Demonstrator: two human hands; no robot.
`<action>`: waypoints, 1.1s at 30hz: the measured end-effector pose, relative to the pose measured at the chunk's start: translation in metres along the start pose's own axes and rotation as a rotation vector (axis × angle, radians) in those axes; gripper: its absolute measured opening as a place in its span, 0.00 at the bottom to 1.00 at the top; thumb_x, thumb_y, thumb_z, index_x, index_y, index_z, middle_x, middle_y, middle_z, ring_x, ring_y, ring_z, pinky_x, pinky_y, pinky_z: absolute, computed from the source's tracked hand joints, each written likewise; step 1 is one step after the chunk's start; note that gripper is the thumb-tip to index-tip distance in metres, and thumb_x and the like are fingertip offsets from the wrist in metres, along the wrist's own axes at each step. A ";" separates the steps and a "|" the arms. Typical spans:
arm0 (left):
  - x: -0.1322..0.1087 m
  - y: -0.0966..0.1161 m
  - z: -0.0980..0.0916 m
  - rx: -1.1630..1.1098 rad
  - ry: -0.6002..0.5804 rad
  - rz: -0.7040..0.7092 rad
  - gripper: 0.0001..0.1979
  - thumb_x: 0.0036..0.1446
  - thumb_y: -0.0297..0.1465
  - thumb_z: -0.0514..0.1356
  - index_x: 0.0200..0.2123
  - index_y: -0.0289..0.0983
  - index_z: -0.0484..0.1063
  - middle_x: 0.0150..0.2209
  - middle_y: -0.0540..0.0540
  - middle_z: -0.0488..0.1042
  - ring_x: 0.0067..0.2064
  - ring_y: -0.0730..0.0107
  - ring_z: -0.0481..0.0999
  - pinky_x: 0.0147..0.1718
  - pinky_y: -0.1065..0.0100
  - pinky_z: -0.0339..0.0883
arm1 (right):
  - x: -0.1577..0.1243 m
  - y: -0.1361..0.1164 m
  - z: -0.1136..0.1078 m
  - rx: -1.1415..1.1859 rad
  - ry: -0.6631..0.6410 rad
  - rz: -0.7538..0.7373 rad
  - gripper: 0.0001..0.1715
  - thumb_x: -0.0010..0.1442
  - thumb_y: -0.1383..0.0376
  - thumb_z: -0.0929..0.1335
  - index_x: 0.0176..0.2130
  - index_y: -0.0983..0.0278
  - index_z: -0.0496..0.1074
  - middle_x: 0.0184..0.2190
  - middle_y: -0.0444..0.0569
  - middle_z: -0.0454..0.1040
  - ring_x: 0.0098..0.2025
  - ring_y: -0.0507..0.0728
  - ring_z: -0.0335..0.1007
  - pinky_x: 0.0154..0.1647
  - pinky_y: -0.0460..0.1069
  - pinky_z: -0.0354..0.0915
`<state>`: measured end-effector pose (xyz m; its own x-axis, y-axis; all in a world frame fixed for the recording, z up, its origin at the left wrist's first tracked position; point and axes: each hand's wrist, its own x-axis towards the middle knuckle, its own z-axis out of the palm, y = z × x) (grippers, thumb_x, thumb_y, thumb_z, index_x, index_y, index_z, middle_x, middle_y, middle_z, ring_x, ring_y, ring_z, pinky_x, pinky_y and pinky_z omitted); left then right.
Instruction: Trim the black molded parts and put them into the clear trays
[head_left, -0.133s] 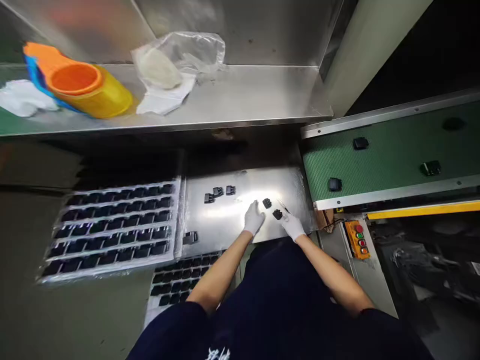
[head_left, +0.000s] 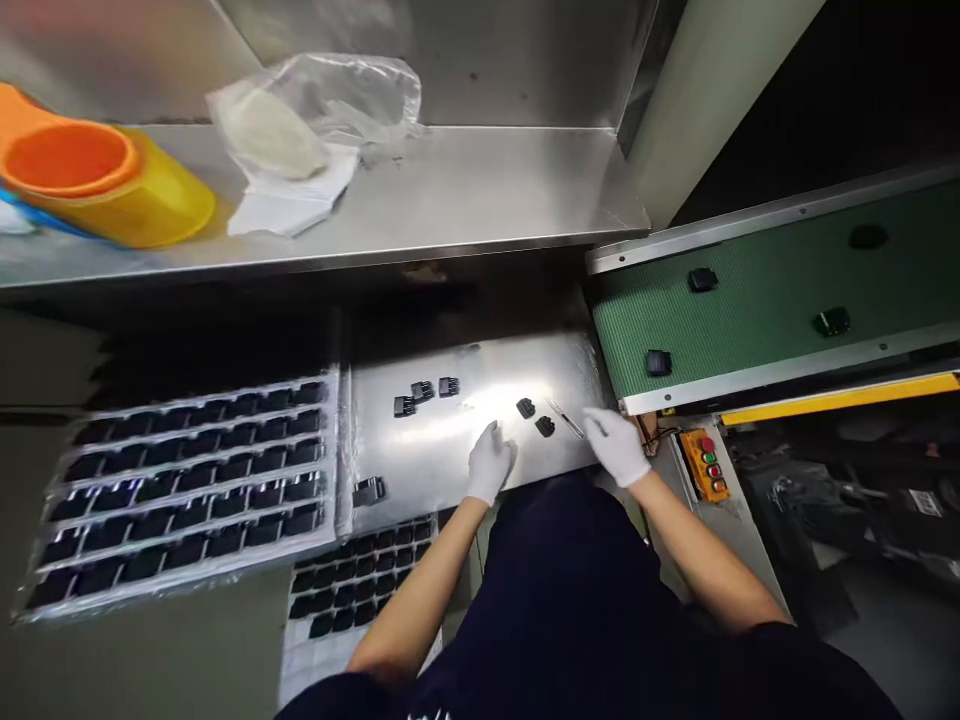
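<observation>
My left hand (head_left: 490, 464), in a white glove, hovers at the front part of the metal worktop (head_left: 450, 455), fingers loosely bent, thumb apart, nothing visible in them. To its right lie two small black parts, one farther back (head_left: 526, 408) and one nearer (head_left: 545, 427). Beside these rests a thin metal tool, like tweezers (head_left: 565, 418). My right hand (head_left: 616, 446), also gloved, is at the worktop's right edge, just right of the tool and apart from it, fingers stretched leftward. Black connector-like pieces (head_left: 423, 391) sit farther back on the left; another black piece (head_left: 369, 491) is near the front-left corner.
Trays (head_left: 337, 450) of black parts stand left, with another tray (head_left: 300, 640) lower down. A green conveyor (head_left: 765, 310) carries several black parts at right, above an orange button box (head_left: 703, 466). The shelf (head_left: 480, 190) holds a yellow-orange container (head_left: 161, 205) and a plastic bag (head_left: 360, 95).
My right hand has moved right, away from the tool and the nearer black part. My left hand has drawn slightly back and left. The camera view has shifted a little to the right.
</observation>
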<state>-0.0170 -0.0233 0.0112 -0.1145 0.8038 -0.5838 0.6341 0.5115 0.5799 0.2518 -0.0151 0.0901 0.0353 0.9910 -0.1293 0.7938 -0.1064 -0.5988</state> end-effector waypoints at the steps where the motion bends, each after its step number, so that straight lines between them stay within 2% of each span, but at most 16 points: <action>1: -0.007 -0.002 -0.002 -0.024 -0.003 0.001 0.29 0.65 0.29 0.58 0.69 0.30 0.64 0.68 0.30 0.68 0.68 0.46 0.68 0.67 0.52 0.61 | 0.010 0.007 -0.017 -0.030 0.057 -0.003 0.18 0.71 0.64 0.62 0.52 0.59 0.79 0.51 0.52 0.82 0.53 0.62 0.77 0.60 0.59 0.71; 4: -0.025 0.002 -0.004 -0.119 -0.024 0.019 0.25 0.67 0.29 0.57 0.65 0.29 0.67 0.61 0.31 0.74 0.62 0.51 0.76 0.63 0.54 0.67 | 0.051 0.035 -0.072 -0.133 0.155 -0.026 0.23 0.64 0.66 0.67 0.58 0.59 0.76 0.62 0.56 0.74 0.67 0.70 0.63 0.68 0.69 0.58; 5: -0.031 0.006 -0.004 -0.155 -0.035 0.031 0.23 0.67 0.30 0.57 0.64 0.30 0.69 0.59 0.32 0.76 0.60 0.53 0.77 0.61 0.56 0.68 | 0.066 0.044 -0.086 -0.171 0.154 -0.059 0.23 0.62 0.66 0.69 0.56 0.57 0.77 0.61 0.56 0.74 0.67 0.71 0.61 0.67 0.70 0.57; 7: -0.039 0.015 -0.005 -0.222 -0.054 0.058 0.21 0.67 0.30 0.58 0.61 0.31 0.70 0.55 0.35 0.79 0.56 0.57 0.79 0.59 0.58 0.71 | 0.092 0.061 -0.103 -0.149 0.101 -0.137 0.12 0.61 0.61 0.72 0.45 0.58 0.79 0.51 0.55 0.80 0.62 0.67 0.66 0.65 0.65 0.59; 8: -0.042 0.019 -0.006 -0.250 -0.062 0.070 0.21 0.66 0.31 0.58 0.60 0.32 0.71 0.53 0.37 0.79 0.55 0.58 0.80 0.58 0.59 0.71 | 0.101 0.067 -0.106 -0.126 0.074 -0.169 0.07 0.60 0.59 0.73 0.38 0.59 0.79 0.44 0.54 0.81 0.57 0.64 0.70 0.63 0.62 0.60; 11: -0.051 0.027 -0.015 -0.315 -0.076 0.084 0.19 0.66 0.32 0.59 0.58 0.34 0.74 0.47 0.39 0.81 0.50 0.59 0.81 0.56 0.58 0.72 | 0.113 0.074 -0.105 -0.081 0.043 -0.188 0.15 0.57 0.56 0.76 0.25 0.59 0.72 0.29 0.50 0.77 0.44 0.62 0.74 0.57 0.62 0.64; 13: -0.058 0.029 -0.025 -0.350 -0.084 0.068 0.18 0.65 0.34 0.59 0.55 0.34 0.76 0.44 0.40 0.82 0.48 0.57 0.82 0.55 0.57 0.73 | 0.106 0.065 -0.103 -0.084 0.058 -0.175 0.13 0.54 0.58 0.77 0.26 0.57 0.72 0.29 0.49 0.77 0.42 0.64 0.73 0.56 0.67 0.65; 15: -0.068 0.033 -0.037 -0.438 -0.135 0.048 0.17 0.65 0.38 0.60 0.52 0.34 0.77 0.43 0.39 0.83 0.46 0.57 0.83 0.52 0.56 0.75 | 0.087 0.042 -0.100 0.060 0.059 -0.141 0.09 0.54 0.58 0.78 0.33 0.55 0.76 0.36 0.48 0.80 0.43 0.64 0.74 0.55 0.67 0.68; 17: -0.080 0.041 -0.048 -0.625 -0.292 0.055 0.20 0.65 0.44 0.61 0.49 0.33 0.77 0.46 0.36 0.83 0.46 0.55 0.84 0.51 0.55 0.76 | 0.060 0.008 -0.092 0.436 -0.063 -0.083 0.14 0.55 0.59 0.79 0.41 0.55 0.78 0.46 0.50 0.81 0.46 0.62 0.76 0.53 0.62 0.72; 18: -0.087 0.046 -0.053 -0.740 -0.413 0.072 0.23 0.64 0.47 0.63 0.49 0.33 0.78 0.48 0.35 0.83 0.46 0.54 0.84 0.52 0.55 0.76 | 0.045 -0.011 -0.084 0.679 -0.223 -0.058 0.16 0.54 0.59 0.80 0.42 0.56 0.77 0.50 0.50 0.81 0.47 0.61 0.77 0.51 0.60 0.74; 20: -0.098 0.059 -0.060 -0.940 -0.685 0.114 0.29 0.59 0.52 0.66 0.50 0.33 0.79 0.49 0.32 0.83 0.47 0.49 0.84 0.51 0.52 0.76 | 0.016 -0.046 -0.063 1.001 -0.572 -0.051 0.20 0.48 0.61 0.83 0.39 0.59 0.77 0.48 0.50 0.81 0.49 0.61 0.78 0.53 0.60 0.74; 22: -0.108 0.071 -0.062 -1.038 -0.894 0.145 0.31 0.53 0.54 0.70 0.49 0.34 0.81 0.45 0.33 0.84 0.46 0.45 0.85 0.49 0.50 0.77 | -0.007 -0.070 -0.038 1.118 -0.803 -0.053 0.23 0.43 0.60 0.84 0.36 0.61 0.77 0.46 0.50 0.81 0.52 0.63 0.78 0.59 0.62 0.71; 24: -0.116 0.078 -0.062 -1.083 -0.993 0.127 0.30 0.48 0.48 0.75 0.48 0.35 0.82 0.40 0.36 0.84 0.41 0.47 0.85 0.47 0.50 0.78 | -0.022 -0.080 -0.015 1.162 -0.928 -0.043 0.24 0.42 0.58 0.85 0.34 0.62 0.77 0.47 0.51 0.81 0.54 0.64 0.78 0.60 0.63 0.70; 28: -0.130 0.078 -0.063 -1.085 -0.900 0.010 0.23 0.46 0.35 0.76 0.46 0.36 0.83 0.34 0.40 0.84 0.36 0.55 0.85 0.44 0.55 0.79 | -0.021 -0.070 0.012 1.086 -1.050 -0.067 0.25 0.42 0.53 0.84 0.35 0.62 0.78 0.52 0.52 0.80 0.53 0.64 0.78 0.59 0.62 0.71; 30: -0.136 0.074 -0.066 -1.040 -0.783 -0.014 0.19 0.47 0.34 0.76 0.43 0.33 0.83 0.37 0.38 0.85 0.38 0.55 0.85 0.47 0.56 0.78 | -0.005 -0.057 0.021 0.844 -0.923 -0.031 0.21 0.49 0.53 0.81 0.38 0.62 0.80 0.52 0.52 0.80 0.53 0.63 0.77 0.59 0.59 0.71; 33: -0.142 0.067 -0.074 -1.033 -0.582 -0.028 0.18 0.50 0.35 0.75 0.42 0.31 0.83 0.41 0.36 0.85 0.41 0.56 0.85 0.52 0.57 0.76 | 0.029 -0.034 0.040 0.410 -0.572 0.160 0.17 0.64 0.59 0.70 0.50 0.63 0.79 0.55 0.54 0.79 0.57 0.59 0.74 0.61 0.53 0.68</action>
<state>-0.0150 -0.0807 0.1748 0.4159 0.6661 -0.6191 -0.3114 0.7440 0.5913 0.2015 0.0138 0.0753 -0.2802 0.7748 -0.5667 0.5098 -0.3802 -0.7718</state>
